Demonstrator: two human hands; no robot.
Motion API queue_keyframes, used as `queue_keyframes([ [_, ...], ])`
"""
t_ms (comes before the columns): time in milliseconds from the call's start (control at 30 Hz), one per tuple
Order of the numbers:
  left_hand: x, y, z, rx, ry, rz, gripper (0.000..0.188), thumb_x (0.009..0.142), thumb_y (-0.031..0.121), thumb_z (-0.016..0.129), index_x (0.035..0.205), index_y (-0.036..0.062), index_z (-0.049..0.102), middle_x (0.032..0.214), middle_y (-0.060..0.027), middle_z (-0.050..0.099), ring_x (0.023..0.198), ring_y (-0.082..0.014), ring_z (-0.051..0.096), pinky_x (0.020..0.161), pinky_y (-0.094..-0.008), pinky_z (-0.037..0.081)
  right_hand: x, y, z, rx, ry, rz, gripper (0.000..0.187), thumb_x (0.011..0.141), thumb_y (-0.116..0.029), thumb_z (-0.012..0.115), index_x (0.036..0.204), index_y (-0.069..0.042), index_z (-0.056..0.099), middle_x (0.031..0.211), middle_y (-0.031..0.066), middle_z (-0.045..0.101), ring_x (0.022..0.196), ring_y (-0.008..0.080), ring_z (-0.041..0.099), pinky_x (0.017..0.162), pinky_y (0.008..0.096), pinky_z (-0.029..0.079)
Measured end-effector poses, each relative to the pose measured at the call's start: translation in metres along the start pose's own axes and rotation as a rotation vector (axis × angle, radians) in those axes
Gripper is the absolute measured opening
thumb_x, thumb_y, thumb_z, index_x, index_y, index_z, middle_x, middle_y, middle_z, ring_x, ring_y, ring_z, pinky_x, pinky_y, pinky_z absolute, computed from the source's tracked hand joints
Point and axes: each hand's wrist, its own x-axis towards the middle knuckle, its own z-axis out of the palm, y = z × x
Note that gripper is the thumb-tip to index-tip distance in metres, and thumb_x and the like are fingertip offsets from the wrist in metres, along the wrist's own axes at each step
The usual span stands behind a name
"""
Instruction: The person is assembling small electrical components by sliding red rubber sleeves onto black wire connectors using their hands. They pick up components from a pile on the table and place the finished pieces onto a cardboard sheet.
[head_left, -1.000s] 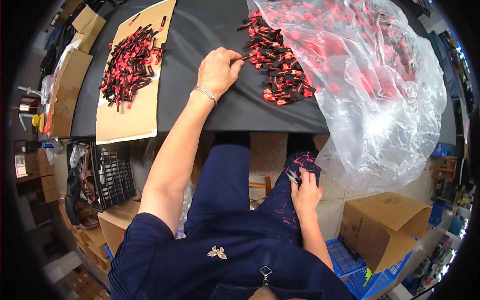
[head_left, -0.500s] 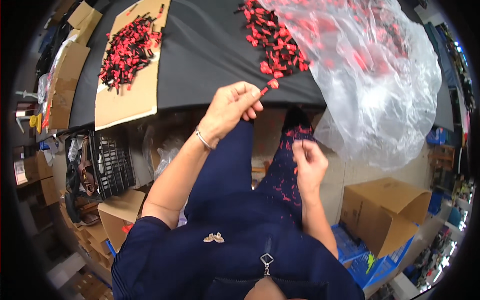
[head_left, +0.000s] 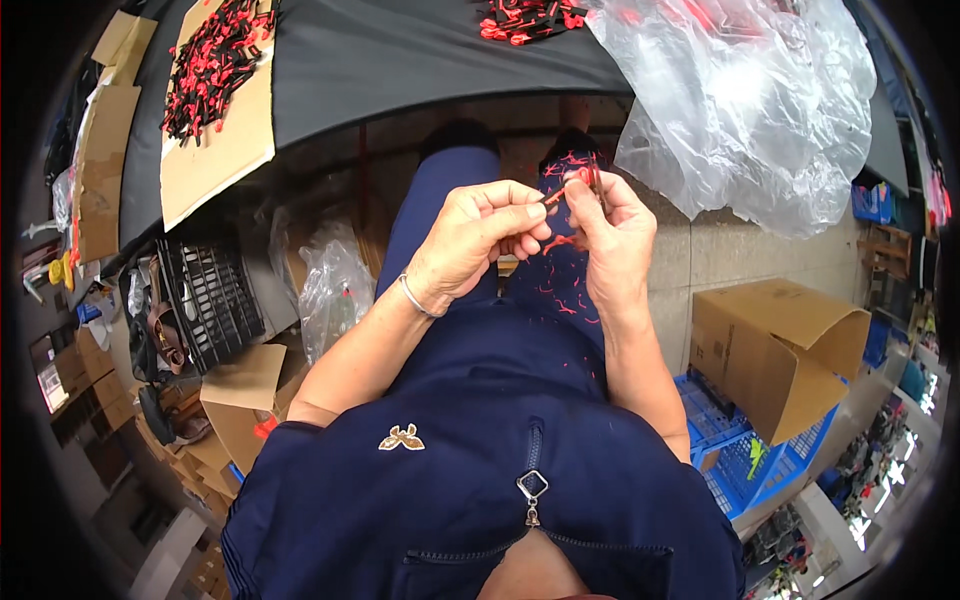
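Over my lap, my left hand (head_left: pixel 480 228) pinches a small red-and-black piece (head_left: pixel 556 194) between thumb and fingertips. My right hand (head_left: pixel 617 235) is closed close beside it, with its fingers at the red end. A thin dark tool (head_left: pixel 599 183), which looks like small snips, shows between the right fingers; most of it is hidden. A red strip (head_left: pixel 563 242) hangs between the hands. Red scraps (head_left: pixel 568 290) are scattered over my right trouser leg. Further off, a heap of similar red-and-black pieces (head_left: pixel 215 70) lies on a flat cardboard sheet (head_left: pixel 225 172).
The black-covered table (head_left: pixel 420 60) bears more pieces (head_left: pixel 530 18) and a large clear plastic bag (head_left: pixel 745 130) drooping over its edge. A cardboard box (head_left: pixel 770 340) rests on a blue crate (head_left: pixel 745 470) at right. A black crate (head_left: pixel 210 310) stands at left.
My left hand has drawn the piece back from the table edge toward my lap. My right hand has risen to meet it. The view has tilted down toward my body.
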Motion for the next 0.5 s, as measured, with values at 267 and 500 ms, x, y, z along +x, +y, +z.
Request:
queue_keyframes([
  [267, -0.009, 0.000, 0.000, 0.025, 0.040, 0.022, 0.011, 0.083, 0.013, 0.061, 0.087, 0.0027, 0.063, 0.069, -0.0003, 0.059, 0.057, -0.0055, 0.052, 0.054, -0.0182, 0.044, -0.029, -0.004, -0.021, -0.834, 0.065, -0.673, 0.029, 0.073, -0.017, 0.077, 0.093, -0.002, 0.062, 0.076, 0.0053, 0.064, 0.066, 0.0161, 0.059, 0.058, 0.0274, 0.047],
  [500, -0.011, 0.003, -0.001, 0.087, 0.040, 0.022, 0.012, 0.082, 0.011, 0.061, 0.087, 0.0007, 0.064, 0.067, 0.0014, 0.057, 0.056, -0.0038, 0.050, 0.052, -0.0172, 0.042, -0.024, -0.007, -0.021, -1.124, 0.030, -0.930, 0.026, 0.067, -0.019, 0.079, 0.085, -0.006, 0.064, 0.069, 0.0032, 0.062, 0.056, 0.0186, 0.054, 0.050, 0.0303, 0.043],
])
